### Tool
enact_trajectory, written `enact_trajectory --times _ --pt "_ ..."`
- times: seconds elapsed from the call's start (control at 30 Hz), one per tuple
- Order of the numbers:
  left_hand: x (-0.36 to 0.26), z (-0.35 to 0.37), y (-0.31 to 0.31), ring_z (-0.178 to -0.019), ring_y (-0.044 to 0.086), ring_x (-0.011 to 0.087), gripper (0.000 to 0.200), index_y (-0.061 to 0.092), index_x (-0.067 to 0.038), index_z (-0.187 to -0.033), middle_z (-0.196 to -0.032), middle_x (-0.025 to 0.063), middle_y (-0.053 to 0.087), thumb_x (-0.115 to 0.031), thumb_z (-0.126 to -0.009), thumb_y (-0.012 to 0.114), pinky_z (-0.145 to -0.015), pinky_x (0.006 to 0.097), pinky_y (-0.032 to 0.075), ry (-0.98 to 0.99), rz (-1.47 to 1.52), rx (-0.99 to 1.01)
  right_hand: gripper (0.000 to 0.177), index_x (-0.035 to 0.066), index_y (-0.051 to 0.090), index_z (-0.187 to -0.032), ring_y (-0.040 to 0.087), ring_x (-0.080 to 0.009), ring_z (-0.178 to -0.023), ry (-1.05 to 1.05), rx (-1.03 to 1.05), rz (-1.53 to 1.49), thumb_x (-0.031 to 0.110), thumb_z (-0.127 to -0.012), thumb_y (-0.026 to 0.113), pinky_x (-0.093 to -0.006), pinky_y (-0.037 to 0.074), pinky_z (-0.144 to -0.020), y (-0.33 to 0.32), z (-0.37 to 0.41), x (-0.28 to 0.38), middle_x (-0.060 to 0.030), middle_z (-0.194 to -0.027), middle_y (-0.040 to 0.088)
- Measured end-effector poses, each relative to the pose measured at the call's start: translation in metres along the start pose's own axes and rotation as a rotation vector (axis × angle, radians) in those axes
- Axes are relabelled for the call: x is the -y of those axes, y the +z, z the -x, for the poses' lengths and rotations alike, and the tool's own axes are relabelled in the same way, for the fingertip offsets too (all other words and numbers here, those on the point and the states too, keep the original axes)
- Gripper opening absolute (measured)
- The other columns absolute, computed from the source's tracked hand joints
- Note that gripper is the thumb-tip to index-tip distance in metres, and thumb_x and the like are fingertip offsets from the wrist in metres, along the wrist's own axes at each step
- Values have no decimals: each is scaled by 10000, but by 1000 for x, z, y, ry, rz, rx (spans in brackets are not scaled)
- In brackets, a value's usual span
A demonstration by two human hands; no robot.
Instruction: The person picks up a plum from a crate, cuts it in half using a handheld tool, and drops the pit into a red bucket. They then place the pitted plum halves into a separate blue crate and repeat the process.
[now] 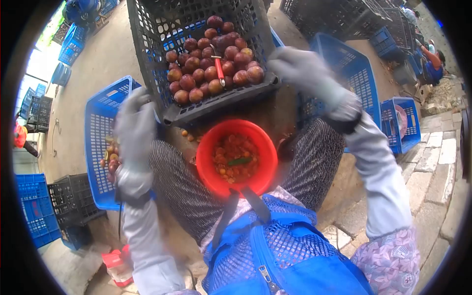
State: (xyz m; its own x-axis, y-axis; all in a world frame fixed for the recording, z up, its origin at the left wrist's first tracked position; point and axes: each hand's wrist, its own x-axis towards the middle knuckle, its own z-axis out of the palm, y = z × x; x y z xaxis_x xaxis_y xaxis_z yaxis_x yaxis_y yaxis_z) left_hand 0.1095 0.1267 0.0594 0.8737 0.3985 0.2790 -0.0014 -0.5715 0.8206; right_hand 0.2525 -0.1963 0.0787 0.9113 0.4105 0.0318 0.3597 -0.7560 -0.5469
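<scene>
A black plastic crate (221, 105) tilts toward me, with several dark red plums (196, 64) inside. A red-handled peeler (219, 69) lies on the plums. My left hand (136, 118), in a grey glove, is over the right rim of a blue crate, beside the black crate's left side. My right hand (307, 73), gloved too, is near the black crate's right front corner. Motion smears both hands, and I cannot make out their fingers or any contact. Between my knees stands a red bucket (204, 167) with reddish pieces and something green (240, 161) in it.
The left blue crate (98, 142) holds some cut fruit (112, 160). Another blue crate (361, 73) stands at right, with a smaller one (410, 137) beyond. Stacked crates (37, 206) are at far left. A person (434, 66) is at upper right.
</scene>
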Motion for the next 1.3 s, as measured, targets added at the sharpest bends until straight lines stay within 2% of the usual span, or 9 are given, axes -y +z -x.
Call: enact_trajectory --times 0.27,0.57,0.63,0.7,0.93,1.0,1.03,1.1,1.3 --pt "99 -107 162 -1075 568 397 595 449 -80 -1252 -1145 242 566 -389 -770 606 -919 447 459 -387 -846 599 417 56 594 -1098 619 -330 -997 -92 449 270 363 -816 571 -405 489 -817 179 -149 6 -156 -1055 637" --pt "79 -105 166 -1029 568 443 422 494 -60 -1145 -1127 242 572 -315 -819 576 -872 486 468 -210 -873 543 709 39 514 -1202 567 -304 -1091 -237 380 216 374 -638 785 -383 468 -895 156 -131 16 -168 -1189 563" --pt "97 -109 173 -1034 570 435 553 491 -60 -1138 -1113 240 577 -404 -743 667 -866 482 469 -225 -863 512 778 48 464 -1281 533 -333 -1146 -67 83 148 343 -635 781 -383 440 -941 209 -145 7 -175 -1239 533" --pt "99 -110 173 -1013 564 461 593 510 -74 -1114 -1083 279 581 -609 -868 444 -826 502 465 -175 -946 510 804 62 364 -1368 497 -315 -1195 62 299 36 352 -704 713 -369 406 -984 181 -143 10 -172 -1324 461" --pt "44 -83 142 -845 608 211 272 600 -20 -1022 -939 76 631 -216 -838 632 -729 347 493 -258 351 649 358 229 622 -1157 446 -210 -1240 37 289 -327 288 -805 607 -341 367 -998 119 -143 2 -80 -1250 540" --pt "9 -58 125 -883 609 172 341 571 4 -1125 -1016 68 624 -164 -836 641 -791 309 500 23 242 560 231 121 601 -1076 606 -211 -976 -146 323 -317 126 -845 588 -302 498 -769 54 -100 11 -68 -1031 618" --pt "19 -55 116 -924 612 226 365 554 -3 -1141 -1063 118 613 -208 -846 617 -817 360 506 -325 770 643 192 106 605 -1060 618 -177 -838 -45 448 -722 146 -881 549 -280 494 -678 46 -89 7 -46 -930 629" --pt "11 -33 104 -1023 587 325 513 469 -3 -1260 -1192 193 557 -322 -870 566 -885 468 490 -719 1391 473 198 20 573 -1082 631 -132 -703 257 713 -1433 107 -924 489 -224 497 -587 25 -62 2 -52 -880 646" --pt "-17 63 88 -986 586 269 651 352 -57 -1382 -1194 175 546 -284 -820 589 -826 352 503 -609 1642 633 513 -23 458 -1277 552 -80 -567 122 419 -1277 68 -776 392 -199 460 -511 0 64 15 -95 -804 625"
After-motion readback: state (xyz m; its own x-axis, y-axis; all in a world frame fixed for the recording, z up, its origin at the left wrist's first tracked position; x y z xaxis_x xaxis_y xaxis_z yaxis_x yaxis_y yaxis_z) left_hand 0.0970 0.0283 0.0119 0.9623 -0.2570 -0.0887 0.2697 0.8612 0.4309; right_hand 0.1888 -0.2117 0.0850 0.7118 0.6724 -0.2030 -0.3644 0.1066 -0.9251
